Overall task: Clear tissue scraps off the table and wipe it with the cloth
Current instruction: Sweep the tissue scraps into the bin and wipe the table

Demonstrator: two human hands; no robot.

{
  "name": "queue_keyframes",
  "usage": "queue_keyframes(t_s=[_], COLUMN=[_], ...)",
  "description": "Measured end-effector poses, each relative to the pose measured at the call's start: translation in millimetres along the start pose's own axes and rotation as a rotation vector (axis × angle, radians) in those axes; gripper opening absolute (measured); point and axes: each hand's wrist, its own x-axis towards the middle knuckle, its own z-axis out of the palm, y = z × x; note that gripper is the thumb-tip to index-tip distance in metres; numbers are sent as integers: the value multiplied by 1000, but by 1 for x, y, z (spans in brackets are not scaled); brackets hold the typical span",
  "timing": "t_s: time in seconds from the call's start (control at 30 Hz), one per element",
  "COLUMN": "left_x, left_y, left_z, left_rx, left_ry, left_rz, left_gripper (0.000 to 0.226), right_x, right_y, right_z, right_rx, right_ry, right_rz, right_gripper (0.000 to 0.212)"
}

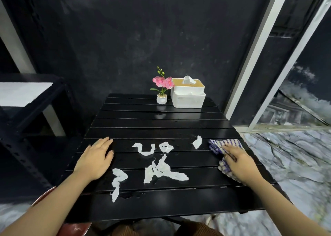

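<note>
Several torn white tissue scraps lie on the black slatted table (161,121): a curled strip (144,148), a big tangled piece (163,170), a long strip (117,181) near the front left, and a small scrap (197,142) by the cloth. My left hand (95,159) rests flat on the table's left side, fingers apart, holding nothing. My right hand (239,164) presses down on a blue-and-white checked cloth (217,146) at the right edge. Small wet spots show near the front.
A white tissue box (188,95) and a small potted pink flower (162,92) stand at the table's far end. A dark metal shelf (30,99) is on the left. A red round stool (77,226) sits below the front left edge.
</note>
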Motion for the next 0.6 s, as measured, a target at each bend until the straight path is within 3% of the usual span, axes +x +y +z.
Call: queue_keyframes(t_s=[0.13,0.6], left_x=[2,3], left_y=[-3,-6], left_z=[5,9], left_rx=[-15,-4], left_ry=[29,51], left_rz=[6,8], left_gripper=[51,52], right_x=[13,21], right_y=[-4,-90], right_z=[7,59], right_rx=[-63,-95], right_ry=[-112,-175], right_rz=[4,-183], right_gripper=[41,46])
